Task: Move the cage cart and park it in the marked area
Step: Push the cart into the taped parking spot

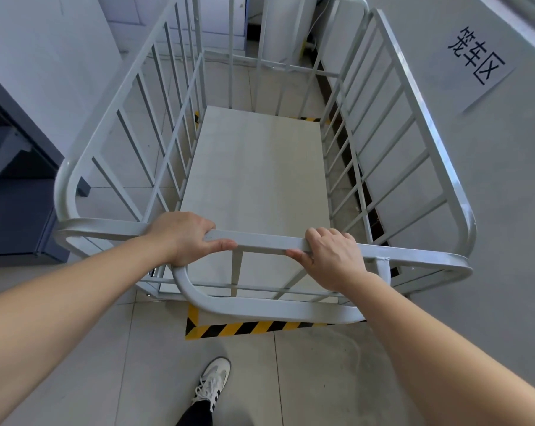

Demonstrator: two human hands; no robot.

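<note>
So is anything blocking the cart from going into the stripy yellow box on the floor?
No, nothing visible is. The cage cart already stands over the striped tape, whose near edge shows just on the near side of it. The left hand and right hand both grip its top rail.

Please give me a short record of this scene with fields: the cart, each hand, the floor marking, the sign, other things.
cart: white cage cart, empty, close beside the right wall
left hand: grips the near top rail
right hand: grips the same rail, further right
floor marking: yellow-black tape, near strip visible just behind the cart's base, short pieces at the far end
sign: paper sheet with printed characters on the right wall
other: white shoe on the tiled floor; dark cabinet at left
</note>
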